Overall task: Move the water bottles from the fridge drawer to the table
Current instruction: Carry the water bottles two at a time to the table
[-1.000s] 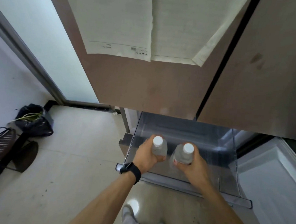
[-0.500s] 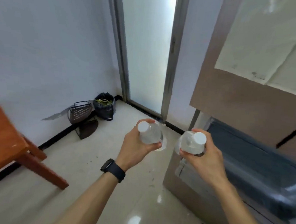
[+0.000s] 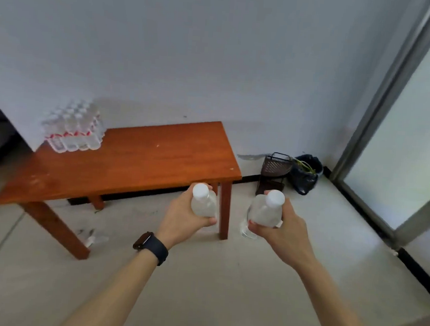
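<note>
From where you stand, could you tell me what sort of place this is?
Probably a plain home room: a wooden table against a bare wall, a pack of bottles on it, a glass door.

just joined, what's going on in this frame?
A person stands facing a wooden table with a bottle in each hand. The left hand grips one capped water bottle and the right hand grips a second bottle. Both are held upright over the floor, short of the table's near right corner. Neither is set down yet. A shrink-wrapped pack of bottles sits at the table's far left end, by the wall.
</note>
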{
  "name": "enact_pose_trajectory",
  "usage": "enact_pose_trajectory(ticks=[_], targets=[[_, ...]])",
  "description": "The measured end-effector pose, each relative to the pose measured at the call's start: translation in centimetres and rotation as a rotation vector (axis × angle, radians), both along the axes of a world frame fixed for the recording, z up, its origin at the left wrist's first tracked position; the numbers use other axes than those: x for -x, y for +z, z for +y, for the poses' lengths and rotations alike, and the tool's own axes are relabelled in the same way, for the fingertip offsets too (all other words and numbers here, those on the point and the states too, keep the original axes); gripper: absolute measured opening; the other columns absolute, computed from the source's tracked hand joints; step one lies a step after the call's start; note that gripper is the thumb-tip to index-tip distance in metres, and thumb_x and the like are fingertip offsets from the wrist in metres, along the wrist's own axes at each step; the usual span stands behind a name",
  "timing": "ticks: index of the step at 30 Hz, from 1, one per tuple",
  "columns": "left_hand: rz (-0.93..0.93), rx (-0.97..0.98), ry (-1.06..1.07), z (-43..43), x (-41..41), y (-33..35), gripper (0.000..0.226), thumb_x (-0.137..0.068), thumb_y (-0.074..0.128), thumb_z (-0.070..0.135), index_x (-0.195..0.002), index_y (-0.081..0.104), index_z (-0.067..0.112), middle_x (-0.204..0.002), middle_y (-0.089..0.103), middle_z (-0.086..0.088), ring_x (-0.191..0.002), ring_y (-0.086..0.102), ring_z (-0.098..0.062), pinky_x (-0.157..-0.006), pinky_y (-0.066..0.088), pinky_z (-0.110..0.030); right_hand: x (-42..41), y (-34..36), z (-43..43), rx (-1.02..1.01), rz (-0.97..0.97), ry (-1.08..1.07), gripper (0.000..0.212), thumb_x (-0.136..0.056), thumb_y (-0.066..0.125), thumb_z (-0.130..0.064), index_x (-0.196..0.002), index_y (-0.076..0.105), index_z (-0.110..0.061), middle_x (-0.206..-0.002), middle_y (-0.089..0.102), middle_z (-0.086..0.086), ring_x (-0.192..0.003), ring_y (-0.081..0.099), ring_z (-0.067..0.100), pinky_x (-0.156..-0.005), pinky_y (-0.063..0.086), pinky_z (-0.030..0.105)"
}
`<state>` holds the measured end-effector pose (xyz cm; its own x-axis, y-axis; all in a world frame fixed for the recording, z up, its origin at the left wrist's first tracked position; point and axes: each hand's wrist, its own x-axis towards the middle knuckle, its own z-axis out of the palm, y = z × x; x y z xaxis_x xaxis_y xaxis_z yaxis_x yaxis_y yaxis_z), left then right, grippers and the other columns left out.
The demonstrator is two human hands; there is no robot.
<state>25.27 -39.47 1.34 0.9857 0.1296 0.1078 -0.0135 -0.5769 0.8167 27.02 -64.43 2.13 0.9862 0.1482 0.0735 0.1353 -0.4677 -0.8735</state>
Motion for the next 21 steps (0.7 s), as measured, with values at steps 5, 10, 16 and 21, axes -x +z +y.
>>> enact_pose_trajectory(ticks=[5, 10, 16, 21], targets=[[0.04, -0.058, 0.204, 11.9, 4.5, 0.1, 0.062, -0.068, 0.087, 0.034, -0.118, 0.05, 0.041, -0.103, 0.062, 0.017, -0.095, 0.058, -0.004, -0.079, 0.052, -0.03, -0.4, -1.3, 12.0, 0.038, 0.036, 0.202, 0.061, -0.072, 0.084, -0.032, -0.117, 0.044, -0.044, -0.1, 0.062, -0.015, -0.09, 0.058, 0.004, -0.067, 0.046, 0.023], [0.083, -0.122, 0.357, 20.6, 6.9, -0.3, 0.06, -0.071, 0.086, 0.037, -0.119, 0.05, 0.034, -0.099, 0.062, 0.015, -0.092, 0.059, -0.003, -0.076, 0.052, -0.028, -1.3, -2.9, 21.6, 0.07, 0.079, 0.375, 0.068, -0.07, 0.087, -0.035, -0.121, 0.043, -0.045, -0.105, 0.059, -0.021, -0.098, 0.058, 0.007, -0.08, 0.05, 0.03], [0.127, -0.101, 0.446, 29.5, 5.0, -1.9, 0.061, -0.073, 0.086, 0.035, -0.122, 0.049, 0.035, -0.098, 0.059, 0.017, -0.086, 0.056, 0.0, -0.067, 0.051, -0.024, -5.2, -4.6, 30.7, 0.106, 0.099, 0.481, 0.066, -0.069, 0.087, -0.034, -0.117, 0.043, -0.045, -0.099, 0.062, -0.019, -0.091, 0.059, 0.003, -0.068, 0.044, 0.023], [0.147, -0.057, 0.459, 37.9, 0.0, -3.8, 0.065, -0.071, 0.087, 0.039, -0.123, 0.047, 0.041, -0.102, 0.059, 0.021, -0.092, 0.055, 0.004, -0.071, 0.043, -0.016, -10.9, -6.5, 39.3, 0.118, 0.131, 0.519, 0.058, -0.069, 0.085, -0.032, -0.105, 0.044, -0.051, -0.094, 0.065, -0.013, -0.086, 0.062, 0.007, -0.066, 0.047, 0.024]])
